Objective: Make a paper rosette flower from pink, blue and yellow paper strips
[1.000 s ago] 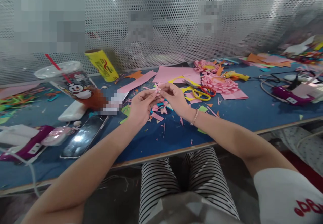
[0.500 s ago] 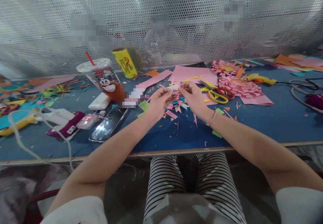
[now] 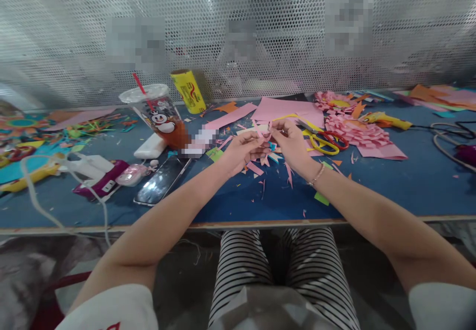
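Note:
Over the scraps in the middle of the blue table, my left hand (image 3: pixel 243 152) and my right hand (image 3: pixel 290 141) meet at their fingertips. Between them they pinch a small strip of pink paper (image 3: pixel 263 130); its far end sticks up past the fingers, the rest is partly hidden. Both hands are closed on it. Pink and blue paper scraps (image 3: pixel 256 168) lie below the hands. Just right of my right hand are scissors with yellow and red handles (image 3: pixel 327 142). Behind the hands lies a large pink sheet (image 3: pixel 286 109).
A phone (image 3: pixel 161 181), a drink cup with a red straw (image 3: pixel 159 114), a white power bank (image 3: pixel 150 145) and a yellow roll (image 3: pixel 188 92) stand or lie left. On the right are pink paper flowers (image 3: pixel 359 131) and a yellow glue gun (image 3: pixel 386 119). A perforated metal panel (image 3: pixel 275 32) rises behind.
My fingertips have come closer together around the pink paper strip, with the left hand shifted slightly right. The whole view has moved a little; other things stay in place.

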`<action>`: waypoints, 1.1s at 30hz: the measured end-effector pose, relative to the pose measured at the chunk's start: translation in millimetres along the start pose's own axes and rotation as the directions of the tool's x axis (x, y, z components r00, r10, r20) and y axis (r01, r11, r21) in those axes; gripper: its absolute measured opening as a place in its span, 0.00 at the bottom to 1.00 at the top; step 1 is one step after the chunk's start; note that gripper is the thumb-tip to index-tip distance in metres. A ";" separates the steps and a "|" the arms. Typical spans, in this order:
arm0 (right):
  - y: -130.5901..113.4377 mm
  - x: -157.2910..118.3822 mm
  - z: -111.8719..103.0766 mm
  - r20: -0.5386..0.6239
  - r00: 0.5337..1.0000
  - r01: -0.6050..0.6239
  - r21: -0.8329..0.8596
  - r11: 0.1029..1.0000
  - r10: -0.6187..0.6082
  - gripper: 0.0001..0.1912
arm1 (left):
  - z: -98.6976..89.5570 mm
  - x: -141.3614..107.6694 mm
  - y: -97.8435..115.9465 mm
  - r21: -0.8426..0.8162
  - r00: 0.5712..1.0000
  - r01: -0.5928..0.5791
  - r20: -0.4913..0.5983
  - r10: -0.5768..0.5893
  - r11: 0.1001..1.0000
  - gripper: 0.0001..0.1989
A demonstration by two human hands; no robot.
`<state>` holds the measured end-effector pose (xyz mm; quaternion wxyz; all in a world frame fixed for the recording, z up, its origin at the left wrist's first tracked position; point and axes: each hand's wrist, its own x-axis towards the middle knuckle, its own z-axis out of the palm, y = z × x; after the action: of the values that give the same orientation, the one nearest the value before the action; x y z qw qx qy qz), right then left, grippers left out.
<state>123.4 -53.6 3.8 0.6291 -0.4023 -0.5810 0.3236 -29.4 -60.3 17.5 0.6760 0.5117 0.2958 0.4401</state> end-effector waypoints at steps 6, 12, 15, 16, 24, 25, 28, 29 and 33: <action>-4.9 -0.4 -0.2 -0.013 1.000 0.025 -0.053 0.998 -0.025 0.03 | 0.4 -0.4 -1.0 0.023 0.999 -0.026 0.034 0.025 0.999 0.12; -4.4 -1.3 -0.8 -0.002 0.999 0.034 -0.071 0.997 -0.034 0.03 | -0.8 0.5 -4.0 0.075 0.997 -0.063 0.046 0.060 0.995 0.14; -0.7 -0.6 -1.5 0.017 0.999 0.031 -0.034 0.999 -0.030 0.04 | -1.1 -0.2 -4.0 0.120 0.995 -0.094 0.038 0.090 0.988 0.14; 0.4 -0.2 -1.7 0.021 0.999 0.029 -0.022 0.999 -0.029 0.04 | -1.4 -0.3 -3.7 0.127 0.995 -0.102 0.033 0.098 0.987 0.14; 1.3 0.9 -2.3 0.012 1.000 0.003 -0.007 1.000 -0.003 0.05 | -8.7 4.1 -4.7 0.142 0.993 -0.116 0.022 0.114 0.983 0.12; 1.5 0.8 -2.2 0.016 1.000 -0.001 -0.008 1.000 0.002 0.05 | -9.4 5.0 -5.5 0.135 0.993 -0.114 0.012 0.114 0.984 0.12; 2.6 0.4 -2.0 0.040 0.999 0.001 -0.016 1.000 0.000 0.05 | -10.8 7.4 -7.4 0.116 0.996 -0.084 -0.015 0.086 0.990 0.11; 3.0 0.3 -1.9 0.047 0.999 0.008 -0.014 1.000 -0.007 0.05 | -11.0 7.9 -7.8 0.113 0.997 -0.073 -0.019 0.076 0.991 0.11; 2.6 -0.4 -1.3 0.059 0.998 0.008 0.012 1.000 -0.009 0.05 | -10.7 8.3 -8.0 0.098 0.996 -0.075 -0.043 0.080 0.992 0.13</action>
<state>124.8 -52.9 1.4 0.6153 -0.3863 -0.5993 0.3362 -32.5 -49.0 7.0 0.6259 0.5443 0.3121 0.4631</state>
